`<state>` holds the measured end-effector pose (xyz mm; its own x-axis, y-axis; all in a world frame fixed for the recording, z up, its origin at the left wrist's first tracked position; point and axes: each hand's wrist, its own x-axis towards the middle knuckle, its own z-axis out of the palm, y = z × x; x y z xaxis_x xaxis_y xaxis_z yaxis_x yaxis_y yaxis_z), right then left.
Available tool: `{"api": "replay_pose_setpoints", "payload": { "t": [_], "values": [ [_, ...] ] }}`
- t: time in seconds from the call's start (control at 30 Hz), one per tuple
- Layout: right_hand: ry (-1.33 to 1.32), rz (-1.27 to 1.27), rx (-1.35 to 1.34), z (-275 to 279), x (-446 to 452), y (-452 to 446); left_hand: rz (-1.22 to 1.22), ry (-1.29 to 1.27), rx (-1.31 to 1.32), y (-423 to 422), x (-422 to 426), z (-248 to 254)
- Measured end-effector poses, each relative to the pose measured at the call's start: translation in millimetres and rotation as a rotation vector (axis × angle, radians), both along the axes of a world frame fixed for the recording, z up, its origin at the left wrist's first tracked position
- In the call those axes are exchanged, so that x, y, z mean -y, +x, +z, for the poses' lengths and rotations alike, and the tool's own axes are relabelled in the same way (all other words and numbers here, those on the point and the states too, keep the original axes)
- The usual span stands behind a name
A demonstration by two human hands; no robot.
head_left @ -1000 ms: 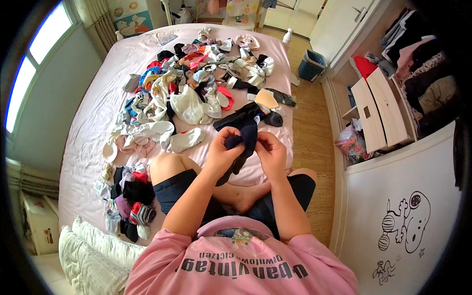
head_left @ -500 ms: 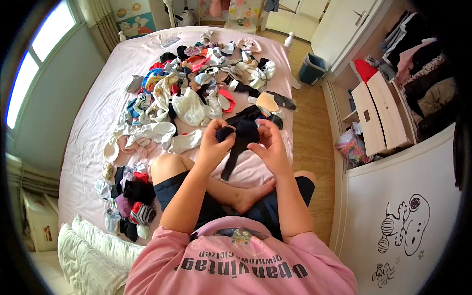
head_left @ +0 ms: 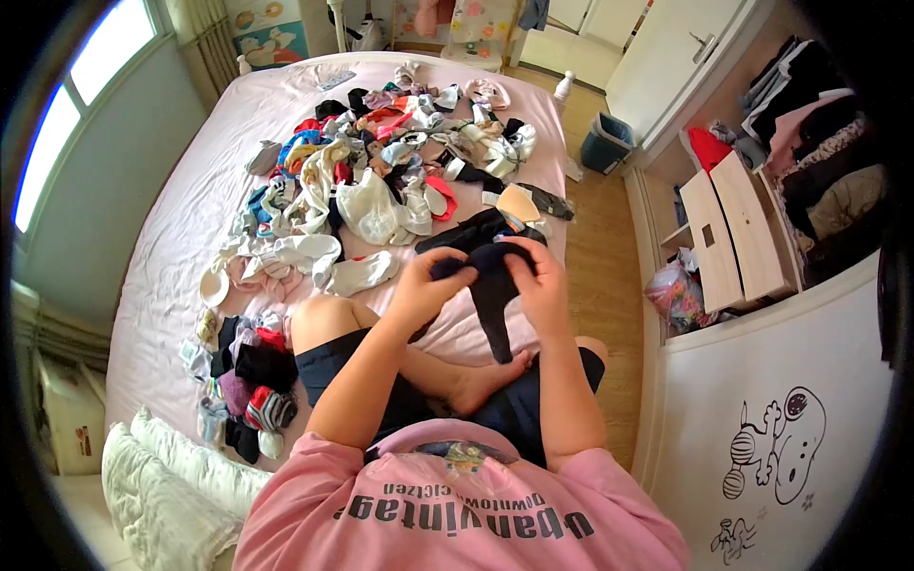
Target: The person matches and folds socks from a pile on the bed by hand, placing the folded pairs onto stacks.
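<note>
A dark navy sock [head_left: 491, 303] hangs between my two hands above my crossed legs. My left hand [head_left: 430, 285] pinches its upper edge on one side, thumb against fingers. On the other side, my right hand [head_left: 540, 283] grips the same upper edge. The leg of the sock dangles down toward my foot. Just beyond my hands, a black piece of clothing [head_left: 465, 231] lies on the bed, and a white sock [head_left: 364, 273] is to the left of it.
A large heap of mixed socks and small clothes [head_left: 376, 205] covers the bed's middle. Beside my left knee is a smaller pile of socks [head_left: 249, 385]. Pillows [head_left: 171, 485] lie at lower left. A bin [head_left: 606, 143] and an open wardrobe with drawers [head_left: 738, 233] stand right.
Both hands have come slightly nearer to me and to the right. The dark sock has been turned, and its leg now hangs further right, below my right hand.
</note>
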<state>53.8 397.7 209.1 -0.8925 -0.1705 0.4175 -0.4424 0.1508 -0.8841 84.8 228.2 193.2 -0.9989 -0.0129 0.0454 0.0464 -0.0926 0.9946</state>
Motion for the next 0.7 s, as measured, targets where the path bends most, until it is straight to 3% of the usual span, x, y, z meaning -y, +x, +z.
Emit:
{"api": "replay_pose_setpoints", "payload": {
  "t": [0.07, 0.13, 0.23, 0.37, 0.4, 0.47, 0.6, 0.7],
  "values": [
    [-0.091, -0.048, 0.114, -3, -10, 1, 0.033, 0.104, 0.137, -1, 7, 3],
    [-0.148, -0.042, 0.059, -2, -12, 2, -0.01, 0.142, 0.092, -2, 12, 1],
    [-0.369, 0.003, 0.114, 17, -6, 14, -0.15, 0.684, 0.054, -4, 16, 6],
    [-0.261, 0.194, 0.171, 17, -3, 19, -0.344, 0.862, 0.035, -4, 22, 8],
    [-0.099, 0.183, 0.014, 17, 1, 16, -0.364, 0.843, 0.024, -3, 21, 11],
    [-0.024, 0.283, 0.258, 22, 2, 23, -0.407, 0.804, 0.0, -2, 18, 17],
    [-0.1, 0.086, 0.214, 3, 8, 23, -0.305, 0.421, -0.013, 3, 16, 22],
    [-0.288, -0.068, 0.257, -6, -3, 17, -0.203, 0.392, -0.02, -4, 31, 12]
  ]
}}
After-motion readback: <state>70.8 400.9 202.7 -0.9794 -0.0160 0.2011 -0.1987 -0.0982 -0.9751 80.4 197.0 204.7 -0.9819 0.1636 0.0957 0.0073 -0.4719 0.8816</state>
